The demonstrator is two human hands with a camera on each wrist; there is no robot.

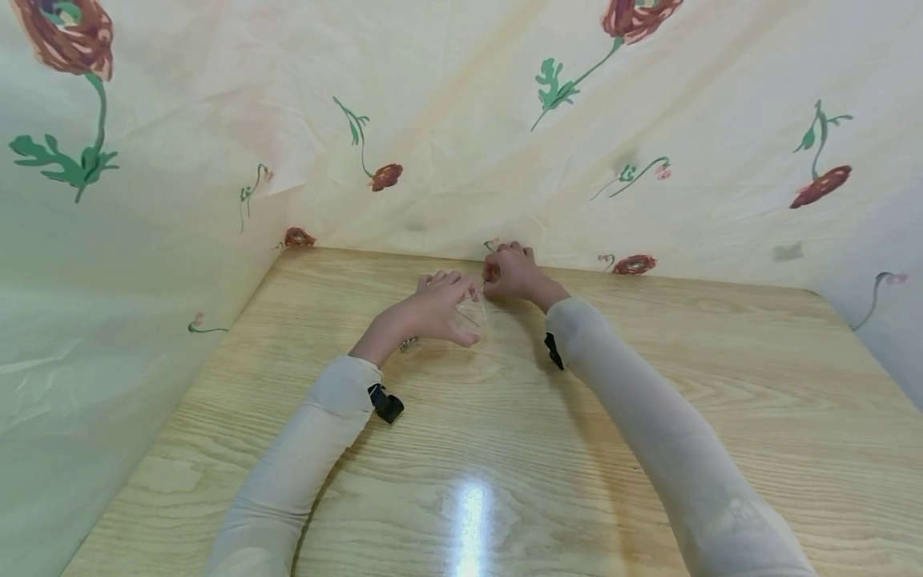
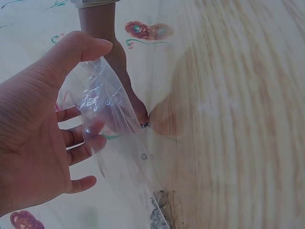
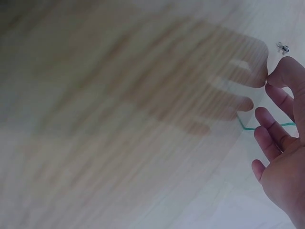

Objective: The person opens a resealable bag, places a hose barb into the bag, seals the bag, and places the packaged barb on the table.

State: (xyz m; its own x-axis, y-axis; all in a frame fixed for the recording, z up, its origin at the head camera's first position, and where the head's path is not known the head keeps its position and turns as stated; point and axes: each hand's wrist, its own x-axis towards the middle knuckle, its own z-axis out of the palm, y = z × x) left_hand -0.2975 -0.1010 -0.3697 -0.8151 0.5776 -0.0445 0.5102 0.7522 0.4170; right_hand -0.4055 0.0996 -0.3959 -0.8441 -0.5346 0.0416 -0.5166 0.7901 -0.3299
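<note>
Table (image 1: 404, 497), surfaced in pale, glossy wood grain; a bright streak of reflected light (image 1: 471, 529) marks its near part. Directly on it lies a small cluster of shiny metal pieces (image 1: 408, 344), with a single small piece (image 2: 144, 156) just apart.

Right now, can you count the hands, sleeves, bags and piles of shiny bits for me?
Left hand and right hand: 2
Left sleeve and right sleeve: 2
Clear bag: 1
Pile of shiny bits: 1
Total: 6
The single bits are too small to count.
</note>
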